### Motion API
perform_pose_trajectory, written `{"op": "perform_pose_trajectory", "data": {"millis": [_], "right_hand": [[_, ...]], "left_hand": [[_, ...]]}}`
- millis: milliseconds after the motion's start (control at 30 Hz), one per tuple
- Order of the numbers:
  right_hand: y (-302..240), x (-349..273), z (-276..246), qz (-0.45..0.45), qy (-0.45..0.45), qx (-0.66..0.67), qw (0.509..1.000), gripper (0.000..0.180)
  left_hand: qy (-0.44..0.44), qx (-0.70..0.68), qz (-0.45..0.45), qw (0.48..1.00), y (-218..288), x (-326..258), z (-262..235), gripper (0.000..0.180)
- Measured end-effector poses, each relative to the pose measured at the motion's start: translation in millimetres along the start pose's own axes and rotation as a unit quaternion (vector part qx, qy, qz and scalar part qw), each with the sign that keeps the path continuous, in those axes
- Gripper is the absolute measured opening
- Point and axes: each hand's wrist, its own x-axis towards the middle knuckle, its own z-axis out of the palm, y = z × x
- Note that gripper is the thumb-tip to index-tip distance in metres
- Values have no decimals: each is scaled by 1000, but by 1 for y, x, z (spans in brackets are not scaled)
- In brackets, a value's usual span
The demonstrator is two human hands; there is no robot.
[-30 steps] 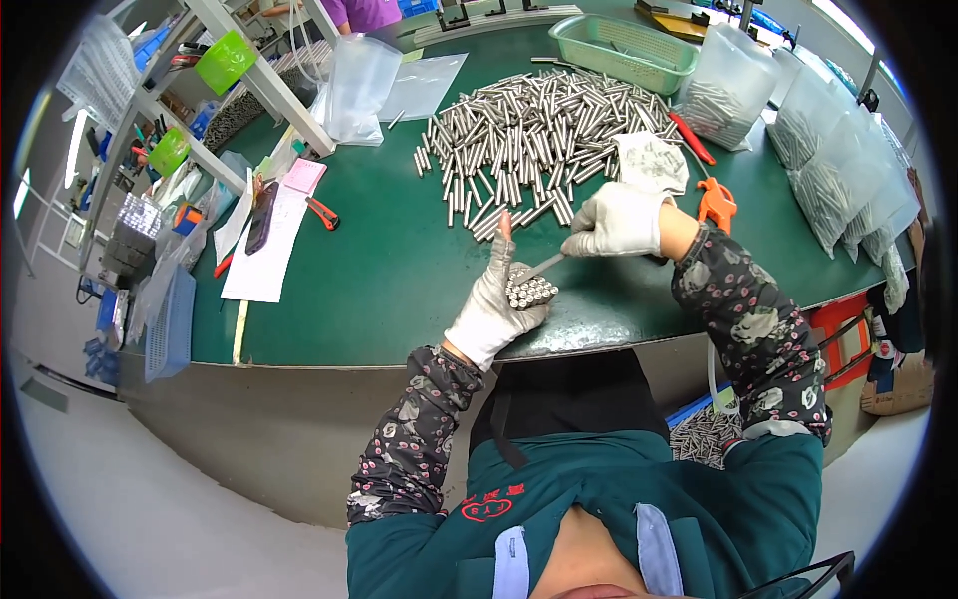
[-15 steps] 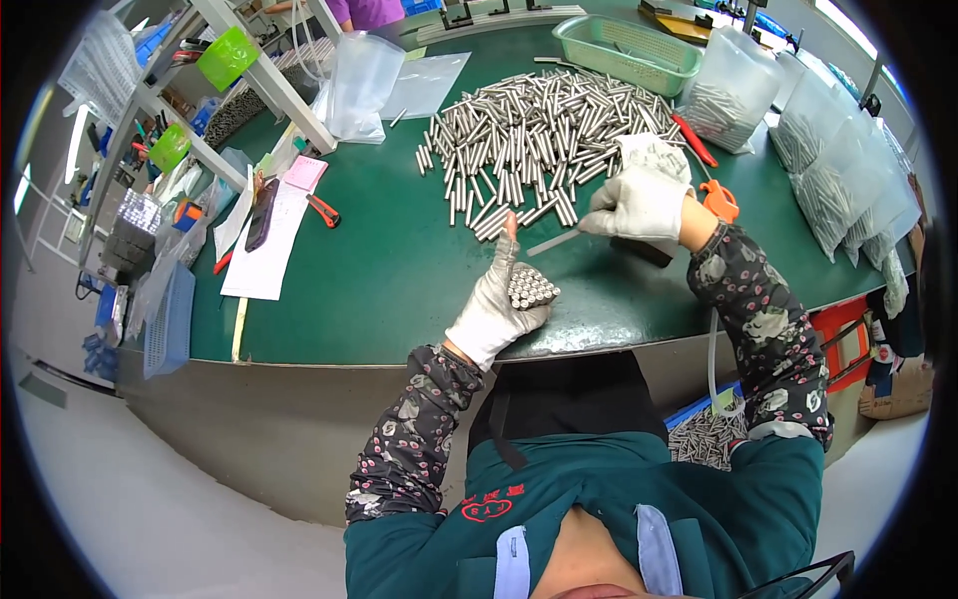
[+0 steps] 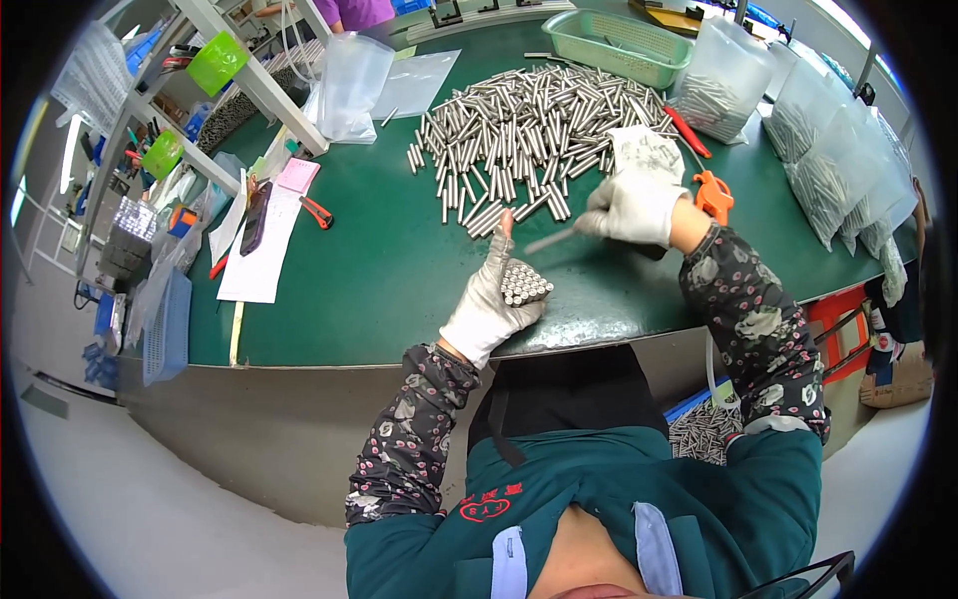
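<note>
My left hand (image 3: 486, 304), in a white glove with a bare thumb tip, is wrapped round a bundle of short metal pins (image 3: 525, 284) near the table's front edge. The pins' round ends face up, packed side by side, and the thumb points away from me. To the right, my gloved right hand (image 3: 639, 208) is closed on a thin grey strip (image 3: 550, 241), blurred, whose free end points left toward the bundle without touching it. A white cloth (image 3: 649, 150) lies just beyond that hand. Farther back spreads a large heap of loose metal pins (image 3: 529, 130).
Behind the heap stands a green plastic basket (image 3: 619, 50). Clear bags of pins (image 3: 718, 85) line the right side, near a red-handled tool (image 3: 687, 131) and an orange tool (image 3: 714, 196). At left lie paper (image 3: 261, 255), a phone (image 3: 255, 218) and a red cutter (image 3: 317, 213).
The grey strip has shifted slightly and looks more blurred, with my right hand a little lower. My left hand keeps its hold on the bundle. The whole view has shifted slightly.
</note>
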Motion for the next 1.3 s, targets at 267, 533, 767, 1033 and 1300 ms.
{"op": "perform_pose_trajectory", "data": {"millis": [267,533,767,1033,1300], "right_hand": [[-1,-8,15,-29,25,-4,999,32],[-3,-8,17,-40,10,58,997,35],[-2,-7,20,75,74,4,994,27],[-20,-33,25,-46,148,-131,979,32],[18,-46,25,115,72,-238,962,72]], "left_hand": [[-9,-24,-31,999,-2,-2,-2,109],[1,-1,-26,1000,6,-3,-1,106],[-1,-14,-14,1000,6,-1,-1,104],[9,8,30,999,-2,-1,-2,105],[17,-18,-19,1000,6,0,1,103]]}}
